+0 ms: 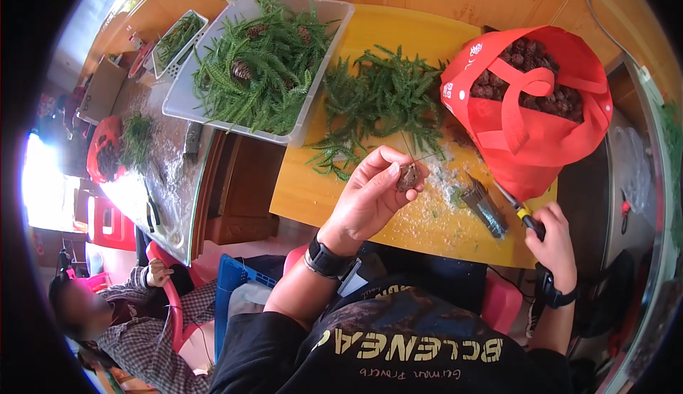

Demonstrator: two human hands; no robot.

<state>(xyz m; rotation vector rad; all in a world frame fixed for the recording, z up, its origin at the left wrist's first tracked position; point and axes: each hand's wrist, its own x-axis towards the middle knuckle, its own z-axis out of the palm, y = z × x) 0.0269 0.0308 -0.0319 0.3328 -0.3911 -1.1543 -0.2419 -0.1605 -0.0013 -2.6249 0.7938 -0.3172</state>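
My left hand [373, 191] pinches a small brown pine cone [407, 177] between thumb and fingers, above the yellow table [334, 212]. Thin wire [411, 145] sticks up from the cone. Lower right, my right hand [555, 241] is closed around a tool with a black and yellow handle [530, 222]. Its narrow metal end points up and left, toward a bundle of thin brown sticks or wires [484, 207] in clear wrap. Which kind of tool it is, I cannot tell. Green artificial pine sprigs [388, 88] lie beyond my left hand.
At back left, a clear plastic bin [295, 138] holds green sprigs and several pine cones. A red bag [548, 148] full of pine cones stands at back right. White scraps [427, 212] litter the table. Another person [135, 323] sits at left beside a second table [178, 209].
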